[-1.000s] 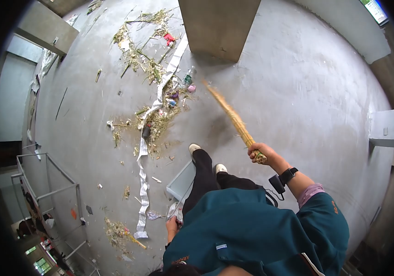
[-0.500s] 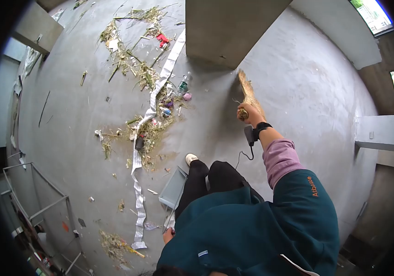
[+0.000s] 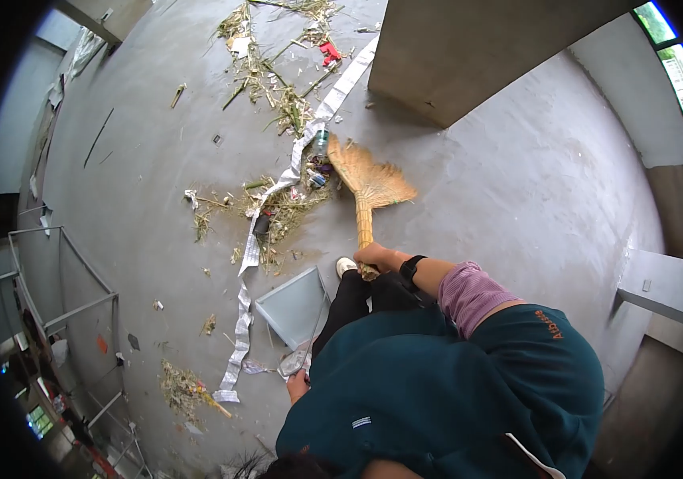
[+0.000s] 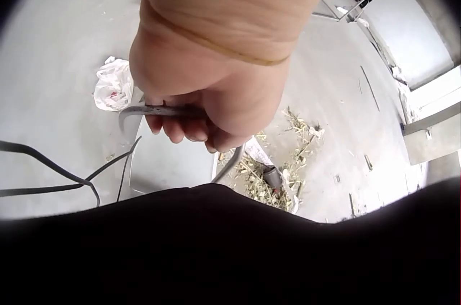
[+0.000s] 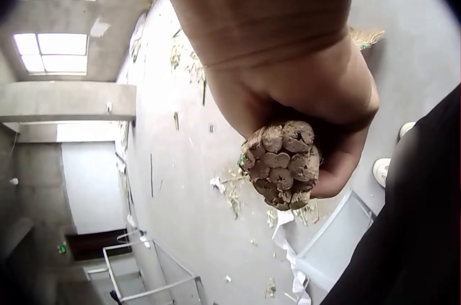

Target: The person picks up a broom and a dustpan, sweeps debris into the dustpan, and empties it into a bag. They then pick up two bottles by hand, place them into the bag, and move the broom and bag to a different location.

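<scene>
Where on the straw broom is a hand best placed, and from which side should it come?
Best by the bound handle, close to its cut end, coming from the person's side with fingers wrapped round. That part is a narrow, roughly round bundle pointing back at the body, while the head flares into a broad fan facing away. The right hand has its grip there.

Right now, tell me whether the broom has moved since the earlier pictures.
Yes: judged against the fixed pillar, the broom has shifted left, its bristles now beside the bottle.
</scene>
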The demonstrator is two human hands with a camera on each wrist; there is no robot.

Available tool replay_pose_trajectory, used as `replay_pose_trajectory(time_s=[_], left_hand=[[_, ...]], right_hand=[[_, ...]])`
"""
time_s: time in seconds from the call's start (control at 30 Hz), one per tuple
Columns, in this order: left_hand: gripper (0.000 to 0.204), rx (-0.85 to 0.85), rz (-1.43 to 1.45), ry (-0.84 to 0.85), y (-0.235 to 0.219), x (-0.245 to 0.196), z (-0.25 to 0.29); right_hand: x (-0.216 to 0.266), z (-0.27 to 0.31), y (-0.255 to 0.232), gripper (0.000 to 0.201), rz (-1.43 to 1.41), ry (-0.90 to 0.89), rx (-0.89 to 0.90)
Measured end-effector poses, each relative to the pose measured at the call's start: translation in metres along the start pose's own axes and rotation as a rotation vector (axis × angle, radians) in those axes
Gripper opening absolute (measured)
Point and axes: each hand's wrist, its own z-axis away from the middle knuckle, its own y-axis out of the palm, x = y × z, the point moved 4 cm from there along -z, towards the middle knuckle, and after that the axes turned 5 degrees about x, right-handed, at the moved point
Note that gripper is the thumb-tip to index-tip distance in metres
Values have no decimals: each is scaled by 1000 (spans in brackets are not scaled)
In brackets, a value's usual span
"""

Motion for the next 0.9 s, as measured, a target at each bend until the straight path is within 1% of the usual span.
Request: replay_pose_trajectory(time_s=[0.07,0.1,0.13,0.2,0.23,0.27,0.3,0.33,0.37,0.4,0.43,0.5,0.53,0.57,0.63,0.67,0.7,0.73,0.8,0.83,0.9], left_hand=[[23,30,150,-94,9,-7,4],[23,28,153,-97,12,-16,7],[23,46,163,-82,15,-26,10],[22,60,172,-71,22,-41,12],[21,58,133,-79,25,-46,11],[21,55,94,-86,26,-45,10],[17,63,98,-25,28,-47,8],[17,59,98,-26,27,-44,7],[15,114,54,58,26,-45,6],[13,169,12,142,27,-47,6],[10,176,52,146,28,-47,8],[10,178,90,164,31,-47,11],[11,181,125,188,32,-47,12],[12,160,183,155,34,-43,12],[11,155,226,134,36,-33,11],[11,159,264,120,39,-29,11],[9,114,321,62,42,-30,17],[9,110,330,57,44,-27,19],[9,98,416,52,49,-24,19],[9,97,422,50,51,-22,20],[9,118,438,50,54,-19,22]], right_hand=[[-6,-12,11,11,282,-14,44],[2,17,23,12,249,-15,123],[4,25,28,12,252,-12,126],[4,33,45,11,262,3,305],[4,37,51,12,241,3,350],[7,46,52,12,242,5,354],[10,56,55,11,236,18,412],[14,63,56,11,230,31,469],[18,67,52,11,230,32,472],[23,70,44,11,176,18,520],[29,80,37,12,124,7,567],[37,107,6,14,111,-1,557],[30,108,-12,15,138,-2,558],[23,109,-31,16,167,-4,560],[26,154,-63,16,195,-45,452],[23,163,-79,16,216,-45,390],[20,169,-95,17,237,-46,327],[17,171,-107,17,246,-40,329],[14,171,-126,17,128,-46,232],[15,166,-128,17,135,-44,231],[11,143,-132,16,7,-2,195]])
